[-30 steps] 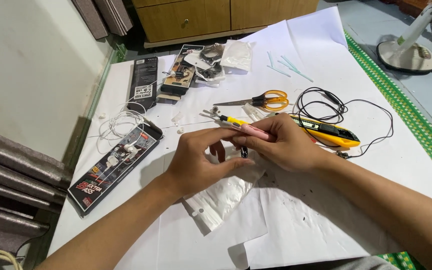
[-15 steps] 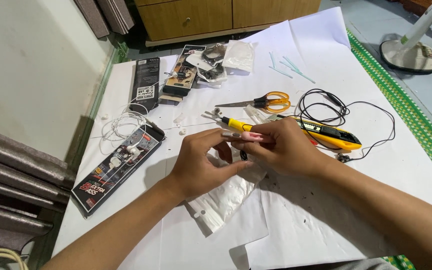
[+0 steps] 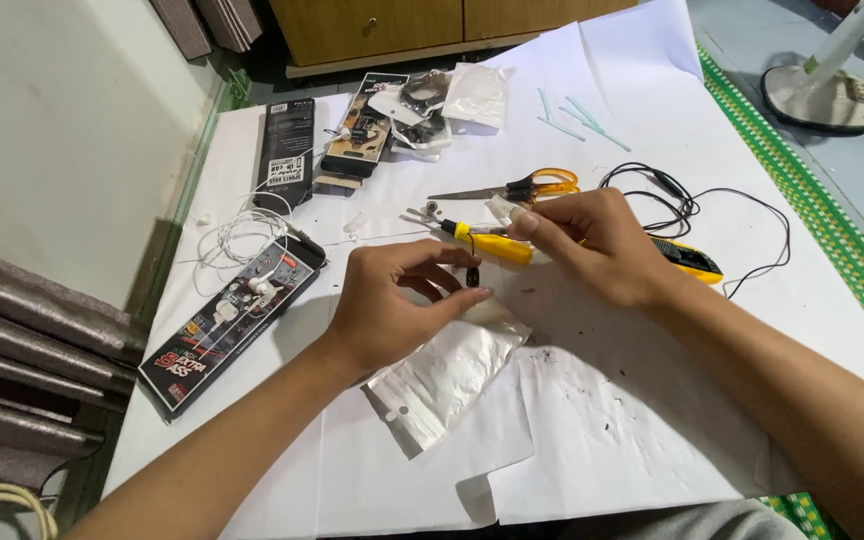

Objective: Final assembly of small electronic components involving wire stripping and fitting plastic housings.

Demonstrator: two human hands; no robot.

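Pinching a small black part [image 3: 472,277] in my left hand [image 3: 392,300] near the middle of the bench [image 3: 652,420], my right hand [image 3: 602,245] grips a pale thin piece [image 3: 502,212] above it; they are not yet joined, I think. Beside them lie a yellow screwdriver [image 3: 487,243] and orange scissors [image 3: 522,187].

Both hands [image 3: 402,300] [image 3: 592,245] pinched closed, fingertips nearly meeting.

The left hand [image 3: 392,300] pinched a small dark part [image 3: 473,277] between thumb and fingertips. The right hand [image 3: 592,245] gripped a yellow-handled tool [image 3: 482,243] above the white paper sheet [image 3: 602,420], near scissors [image 3: 522,188].
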